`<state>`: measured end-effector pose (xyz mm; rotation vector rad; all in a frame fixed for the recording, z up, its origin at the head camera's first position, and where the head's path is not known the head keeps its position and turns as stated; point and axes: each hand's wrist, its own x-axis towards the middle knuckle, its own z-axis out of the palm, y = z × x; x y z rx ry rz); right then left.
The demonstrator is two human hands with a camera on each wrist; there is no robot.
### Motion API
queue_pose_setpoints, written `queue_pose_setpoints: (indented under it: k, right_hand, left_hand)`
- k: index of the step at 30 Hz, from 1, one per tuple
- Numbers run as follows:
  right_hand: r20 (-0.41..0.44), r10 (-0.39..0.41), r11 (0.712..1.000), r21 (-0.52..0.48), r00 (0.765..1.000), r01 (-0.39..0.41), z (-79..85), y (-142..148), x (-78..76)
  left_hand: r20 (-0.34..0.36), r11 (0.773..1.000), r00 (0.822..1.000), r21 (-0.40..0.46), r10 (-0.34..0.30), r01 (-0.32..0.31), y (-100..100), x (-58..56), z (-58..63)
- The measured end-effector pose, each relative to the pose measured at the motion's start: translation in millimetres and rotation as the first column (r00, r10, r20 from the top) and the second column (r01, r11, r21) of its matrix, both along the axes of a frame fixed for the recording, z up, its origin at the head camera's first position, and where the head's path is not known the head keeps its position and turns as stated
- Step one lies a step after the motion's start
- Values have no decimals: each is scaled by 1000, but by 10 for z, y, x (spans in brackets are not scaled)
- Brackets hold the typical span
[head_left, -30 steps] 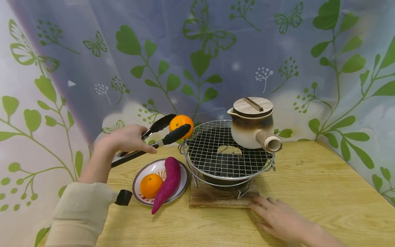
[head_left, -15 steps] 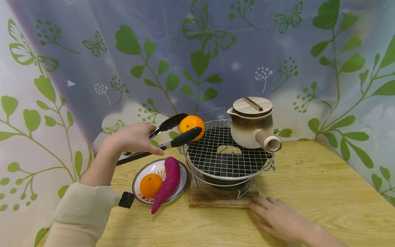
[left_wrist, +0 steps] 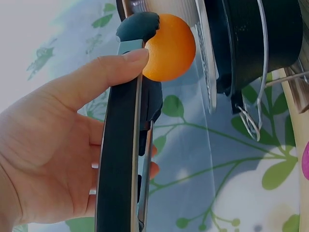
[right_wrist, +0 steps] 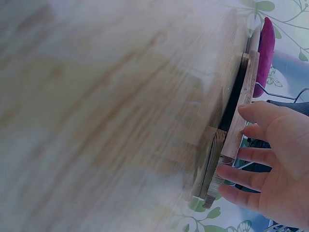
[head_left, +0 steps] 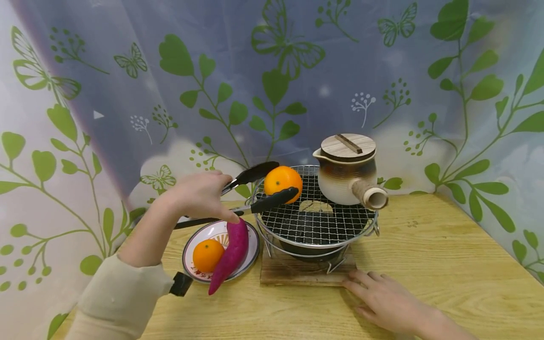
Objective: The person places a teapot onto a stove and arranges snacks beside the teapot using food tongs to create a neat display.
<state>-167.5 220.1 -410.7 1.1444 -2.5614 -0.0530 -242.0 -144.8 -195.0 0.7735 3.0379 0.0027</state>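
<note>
My left hand [head_left: 197, 194] grips a pair of black-tipped tongs [head_left: 273, 200], thumb along one arm and fingers round the other. Between the tong tips is an orange [head_left: 284, 179], over the left part of the round wire grill rack [head_left: 312, 231]. In the left wrist view the orange [left_wrist: 173, 48] shows beside the rack's rim. My right hand [head_left: 384, 300] lies at the front right corner of the wooden base board [head_left: 303, 276] under the grill. Its fingertips touch the board's edge, and in the right wrist view its fingers are spread and hold nothing.
A clay teapot [head_left: 340, 182] with a wooden lid [head_left: 350, 145] stands on the rack's back right, its handle [head_left: 369, 193] pointing forward. Left of the grill, a plate [head_left: 250, 257] bears a second orange [head_left: 208, 255] and a purple sweet potato [head_left: 233, 250]. A patterned cloth hangs behind.
My left hand has moved the tongs and orange right and slightly down, from beside the rack's left rim to over the mesh. My right hand has stayed at the board.
</note>
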Motion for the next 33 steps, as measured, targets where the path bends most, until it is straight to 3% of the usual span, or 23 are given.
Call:
queue_pose_setpoints:
  k: [13, 24, 33]
  right_hand:
    - [-27, 15, 1000, -8, 1000, -15, -14, 12, -16]
    - [3, 11, 1000, 3, 1000, -11, -11, 10, -12]
    - [-8, 13, 1000, 1, 1000, -13, -4, 4, -8]
  left_hand:
    - [-17, 995, 995, -17, -94, 94, 145, 140, 34]
    - [30, 988, 988, -20, -151, 152, 311, 274, 66]
    - [42, 980, 980, -47, -192, 194, 403, 280, 71]
